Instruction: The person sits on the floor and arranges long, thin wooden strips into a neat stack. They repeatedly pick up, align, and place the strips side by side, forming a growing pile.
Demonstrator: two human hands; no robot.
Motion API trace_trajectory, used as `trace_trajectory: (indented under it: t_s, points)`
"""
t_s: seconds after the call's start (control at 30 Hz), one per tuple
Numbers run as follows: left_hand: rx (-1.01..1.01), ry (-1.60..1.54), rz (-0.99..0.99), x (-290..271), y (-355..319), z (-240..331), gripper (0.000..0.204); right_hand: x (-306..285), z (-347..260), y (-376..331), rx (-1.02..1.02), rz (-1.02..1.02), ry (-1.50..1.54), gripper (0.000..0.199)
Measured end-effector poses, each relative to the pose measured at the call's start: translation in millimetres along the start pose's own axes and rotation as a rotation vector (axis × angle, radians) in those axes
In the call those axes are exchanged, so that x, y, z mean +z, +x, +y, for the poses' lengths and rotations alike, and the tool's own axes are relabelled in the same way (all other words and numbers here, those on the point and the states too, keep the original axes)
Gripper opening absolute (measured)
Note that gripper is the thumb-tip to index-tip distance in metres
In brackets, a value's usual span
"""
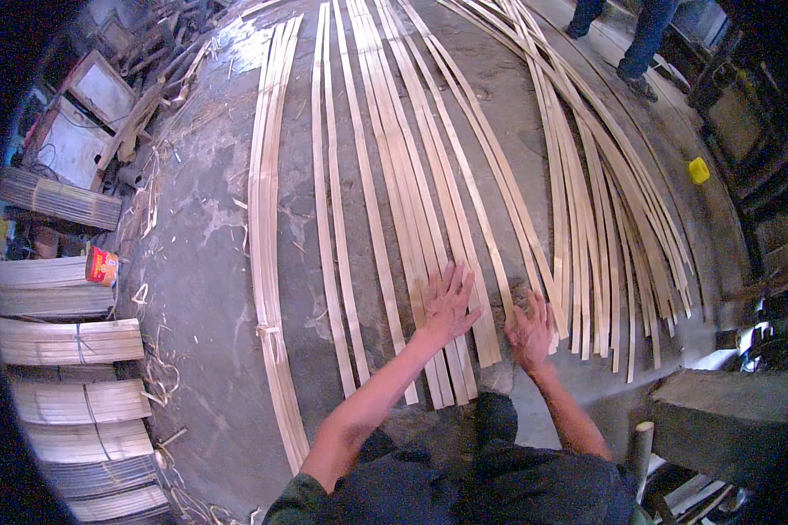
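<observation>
Left hand (451, 302) flat, fingers spread wide, on strips (429, 262) lying along floor (201, 262). Right hand (530, 331) open, palm down beside them, fingertips touching strips. Strip far ends cut off at top edge.

left hand (451, 306): flat, palm down, fingers spread | right hand (529, 331): palm down, fingers loosely splayed | both forearms reaching forward

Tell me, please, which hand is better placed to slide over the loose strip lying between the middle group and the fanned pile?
Probably the right hand. It lies flat beside that loose strip, touching its near end. The left hand is spread on the middle strips, a little farther away.
</observation>
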State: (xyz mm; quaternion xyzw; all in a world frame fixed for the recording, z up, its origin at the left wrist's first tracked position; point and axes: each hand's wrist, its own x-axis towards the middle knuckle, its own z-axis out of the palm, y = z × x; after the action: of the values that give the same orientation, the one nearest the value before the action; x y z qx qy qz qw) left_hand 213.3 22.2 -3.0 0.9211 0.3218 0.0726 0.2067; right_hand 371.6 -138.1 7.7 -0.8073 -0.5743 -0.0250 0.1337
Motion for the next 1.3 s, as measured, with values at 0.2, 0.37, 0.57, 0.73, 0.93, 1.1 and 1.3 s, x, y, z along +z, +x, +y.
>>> trace_trajectory:
  t_s: [0.2,0.37,0.57,0.73,0.93,1.1,1.3]
  points:
    - [0.085,-0.019,-0.086,-35,-38,4,0.076,-7,6,6,0.034,0.0,0.103,0.03]
    - [0.293,0.215,-0.236,-154,-50,-36,0.065,-16,20,14,0.349,-0.268,0.493,0.022]
    - [0.36,0.412,-0.371,-266,-34,-25,0.053,-17,10,18,0.411,-0.056,0.67,0.04]
    - [0.374,0.483,-0.405,-248,-24,-30,0.053,23,5,6,0.539,-0.161,1.064,0.04]
    - [0.214,0.316,-0.684,-195,-64,-50,0.051,23,-3,1,0.569,-0.205,1.099,0.04]
    - [-0.022,0.239,-0.736,-170,-89,-125,0.043,27,3,-10,0.519,-0.245,0.973,0.041]
    - [-0.147,0.312,-0.614,-183,-106,-167,0.042,23,-7,-14,0.621,-0.332,1.065,0.043]
